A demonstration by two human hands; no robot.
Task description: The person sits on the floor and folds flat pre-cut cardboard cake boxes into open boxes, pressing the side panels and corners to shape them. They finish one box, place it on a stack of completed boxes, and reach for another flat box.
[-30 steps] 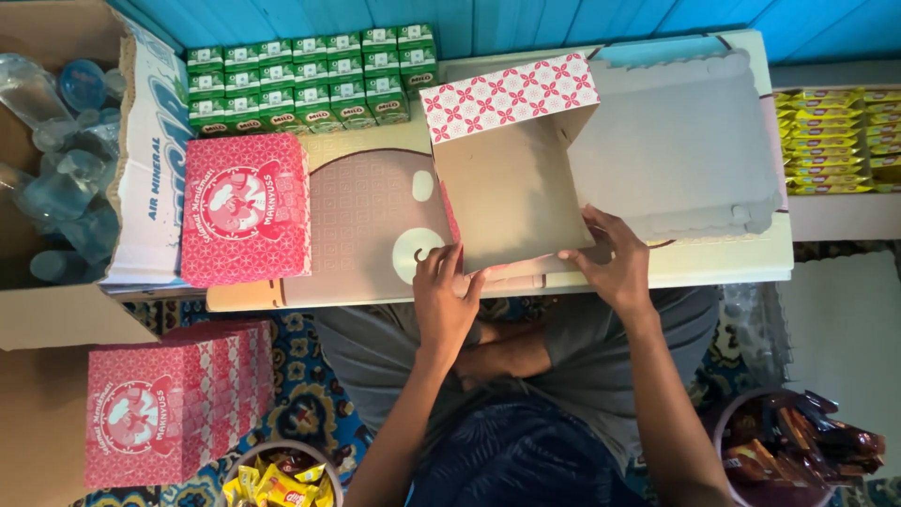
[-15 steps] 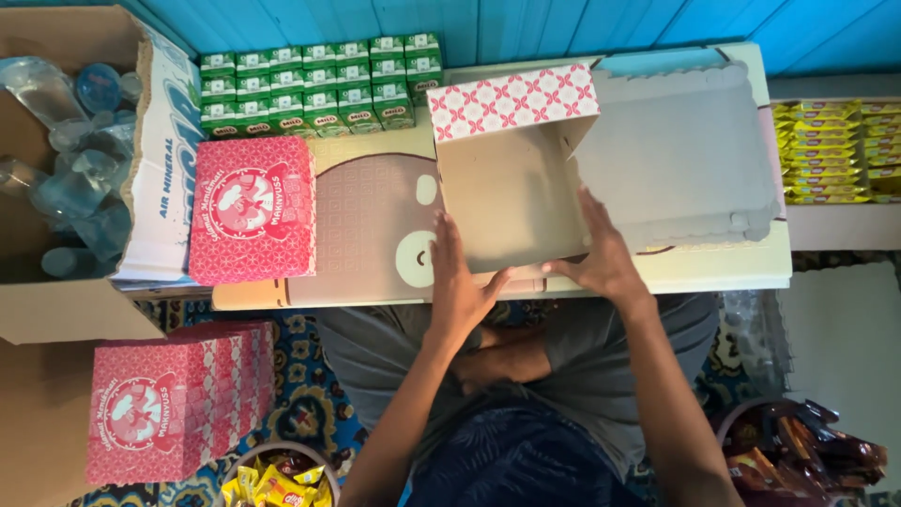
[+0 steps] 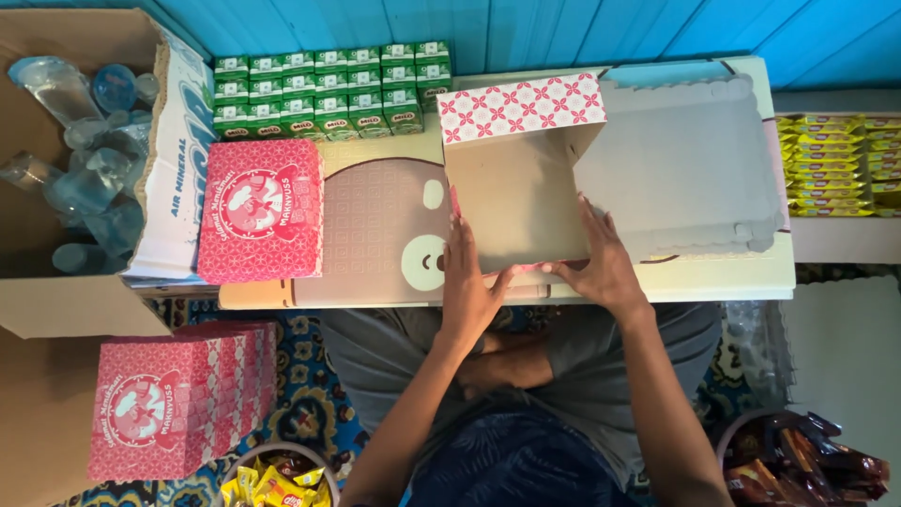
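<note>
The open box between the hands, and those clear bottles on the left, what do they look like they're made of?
The open box looks like thin paperboard: dull grey-brown inside, printed pink-and-white pattern outside, with crisp folded flaps. The left hand and right hand press on its near edge. The clear bottles look like thin see-through plastic, probably soft, with glossy highlights; they lie in a brown corrugated carton.

Person's got 2 bare forearms, no sleeves showing, a grey shirt and dark blue leafy-print bottoms on.
</note>
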